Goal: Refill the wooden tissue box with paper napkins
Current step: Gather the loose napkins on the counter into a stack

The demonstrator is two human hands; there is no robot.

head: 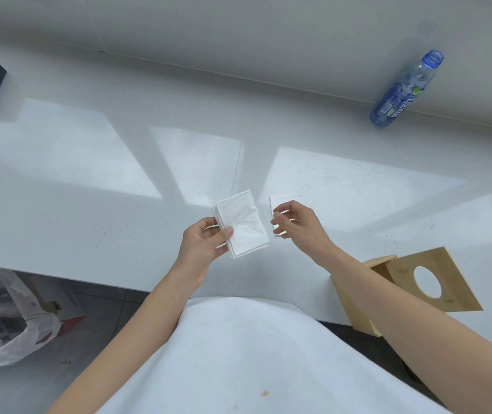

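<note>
Napkin stack [243,227]: white, folded, creased.
Left hand [201,249]: grasping the stack, thumb on top.
Right hand [297,224]: pinching a single napkin [277,203].
Wooden tissue box [350,306]: counter's [89,180] near edge, lid [459,282] ajar, contents hidden.

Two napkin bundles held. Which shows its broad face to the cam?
The napkin stack in the left hand: broad face up, thumb on it. The napkin the right hand pinches is mostly hidden behind its fingers.

Plain white top [238,354] w/ one small brown spot [265,393] on the front; both forearms [137,324] bare.
</note>
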